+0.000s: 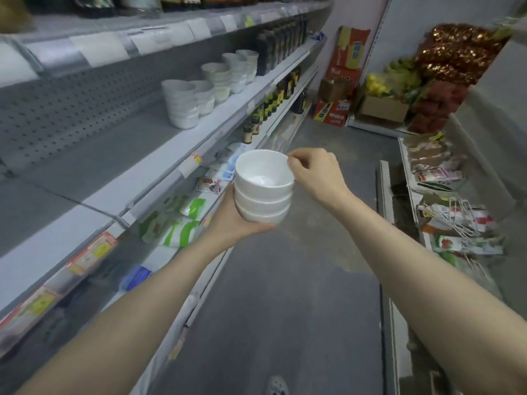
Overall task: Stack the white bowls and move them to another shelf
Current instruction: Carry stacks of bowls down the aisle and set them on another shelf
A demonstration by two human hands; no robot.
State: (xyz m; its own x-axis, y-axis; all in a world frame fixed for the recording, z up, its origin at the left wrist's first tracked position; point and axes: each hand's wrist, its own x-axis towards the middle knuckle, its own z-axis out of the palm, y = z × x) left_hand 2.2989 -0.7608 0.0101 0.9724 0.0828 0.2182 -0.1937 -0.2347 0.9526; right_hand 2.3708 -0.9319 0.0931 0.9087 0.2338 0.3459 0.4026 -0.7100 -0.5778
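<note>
1. The biggest worry is the drop: the stack of bowls (263,192), 3 of them nested, hangs out over the bare grey floor (285,295), clear of any shelf. If it tips, the glazed bowls would likely slide off one another and smash.
2. Only the left hand (236,220) bears the weight. It cups the bottom bowl from below, with its fingers curled up around the base, and a shift in that wrist could tilt the whole stack.
3. The right hand (313,172) pinches the rim of the top bowl (262,172) on its right side, thumb and fingers closed on the edge. That is a thin hold (good for steadying, poor for carrying). A sideways tug could lift that bowl out of its seat.
4. More stacks of white bowls (182,104) stand on the grey shelf (99,172) to the left, further along. Setting this stack down carelessly near them could knock them over.
5. As for place, the stack sits between the 2 hands at the middle of the aisle, resting on the left palm and touched at the rim by the right. It is just beside the lower shelves, and below and apart from the bowls on the shelf.
</note>
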